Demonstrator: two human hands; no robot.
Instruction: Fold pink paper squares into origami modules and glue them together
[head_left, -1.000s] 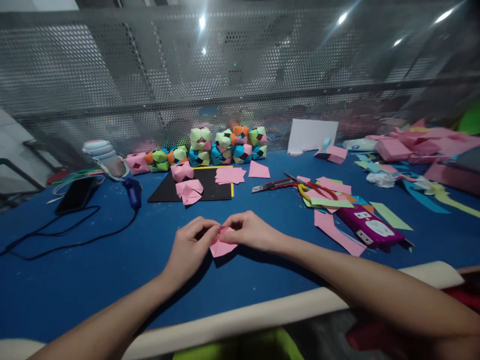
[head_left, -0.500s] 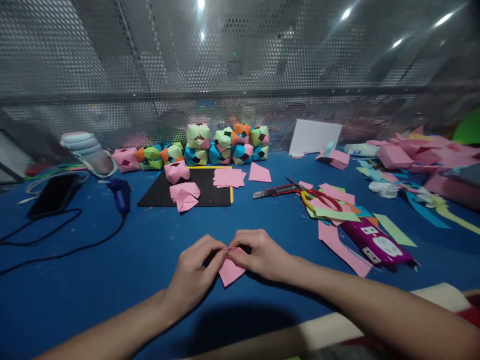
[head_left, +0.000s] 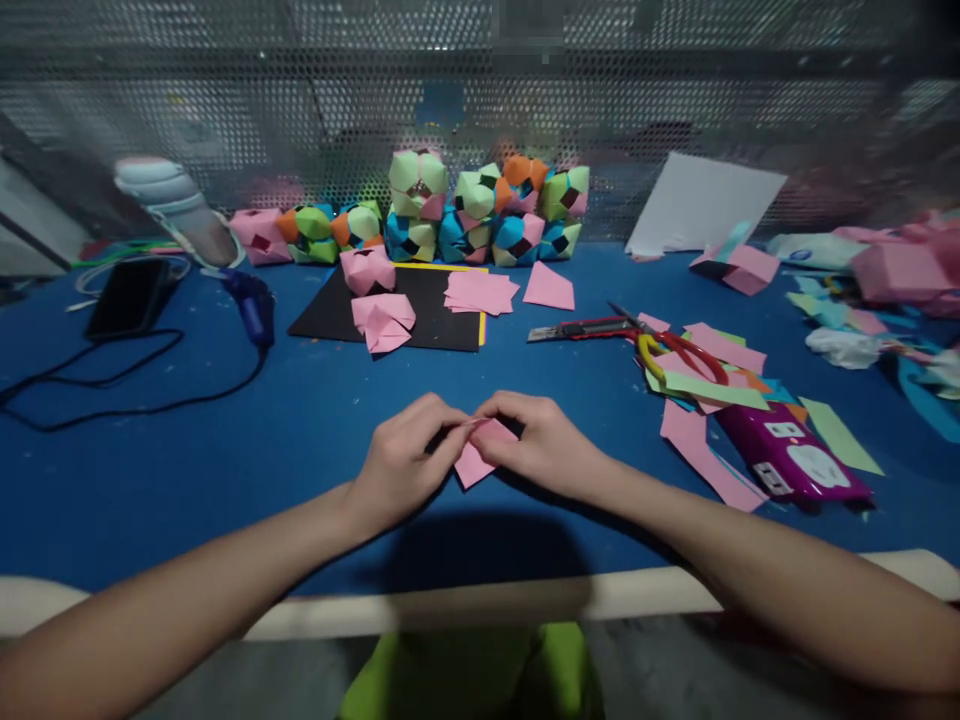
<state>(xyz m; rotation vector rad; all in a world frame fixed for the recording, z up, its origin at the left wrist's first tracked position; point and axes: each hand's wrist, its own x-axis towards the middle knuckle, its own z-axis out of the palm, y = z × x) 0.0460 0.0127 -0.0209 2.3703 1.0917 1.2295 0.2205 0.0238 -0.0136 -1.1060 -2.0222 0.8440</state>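
My left hand (head_left: 405, 460) and my right hand (head_left: 536, 445) meet over the blue table (head_left: 225, 460), both pinching a small folded pink paper (head_left: 474, 466) between thumbs and fingertips. The paper's lower corner pokes out below my fingers. Beyond it lies a black sheet (head_left: 420, 315) with two folded pink pieces (head_left: 379, 322) and a stack of pink squares (head_left: 480, 290). A row of multicoloured paper cubes (head_left: 480, 215) stands at the back against the mesh wall.
A phone (head_left: 127, 295) with a black cable and a blue device (head_left: 251, 300) lie at the left by a bottle (head_left: 176, 205). Right of my hands are a utility knife (head_left: 577, 328), scissors (head_left: 679, 350), a purple case (head_left: 791, 460) and scattered paper scraps.
The camera has tilted down and closer, so the table edge shows. Both hands stay pinched on the pink paper, working its fold; they sit slightly higher in view.
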